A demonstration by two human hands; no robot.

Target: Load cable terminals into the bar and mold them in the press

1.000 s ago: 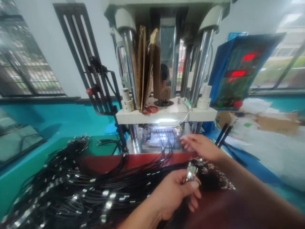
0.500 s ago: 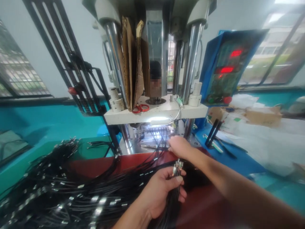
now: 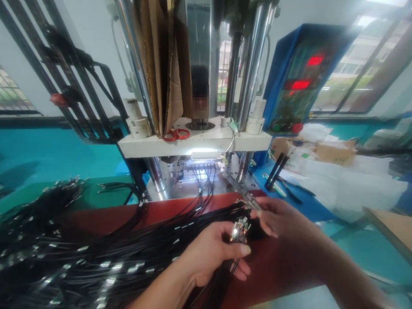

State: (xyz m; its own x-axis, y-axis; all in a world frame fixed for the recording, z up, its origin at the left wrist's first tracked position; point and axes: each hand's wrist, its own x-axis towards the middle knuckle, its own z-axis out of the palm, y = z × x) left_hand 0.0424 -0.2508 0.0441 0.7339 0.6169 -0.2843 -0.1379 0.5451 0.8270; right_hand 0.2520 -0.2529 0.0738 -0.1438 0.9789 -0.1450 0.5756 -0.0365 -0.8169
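My left hand (image 3: 219, 253) is closed round a bundle of black cables, whose bare metal connector ends (image 3: 240, 229) stick up above the thumb. To its right, my right hand (image 3: 273, 216) grips a long, narrow grey metal bar (image 3: 241, 191). The bar slants up and left toward the press bed (image 3: 174, 186); its exact kind is not clear. Several thin black cables (image 3: 206, 189) run from the lit mould area under the press plate (image 3: 193, 146) down to the table. Just behind my left hand, more connector ends lie close to the bar.
A large heap of black cables (image 3: 80, 262) covers the left of the red table (image 3: 273, 270). Red-handled scissors (image 3: 176, 134) lie on the press plate beside folded cardboard (image 3: 157, 64). A blue control box (image 3: 296, 81) and a blue surface with tools (image 3: 289, 193) are at right.
My right hand has moved back from the press toward me and right, now with the metal bar in it. My left hand keeps its cable bundle. The view has shifted.
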